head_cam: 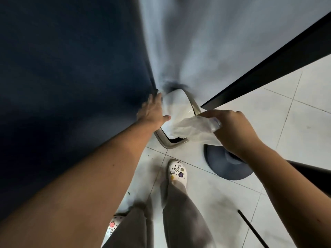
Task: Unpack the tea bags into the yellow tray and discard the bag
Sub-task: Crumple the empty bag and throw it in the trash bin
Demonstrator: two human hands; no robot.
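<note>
The right hand [231,127] curls its fingers round a crumpled, translucent plastic bag [189,127], which hangs over the bin [163,142] at the lid's 3 o'clock edge. The left hand [154,111], motion-blurred, lays straight fingers on the glossy white lid [180,104] at its 9 o'clock side. The bin's rim is beige and rounded; its body is hidden. At 6 o'clock a white clog [177,171] carries charms reading "LIP". A round dark base [220,169] sits at 4 o'clock on pale tiles [295,122].
</note>
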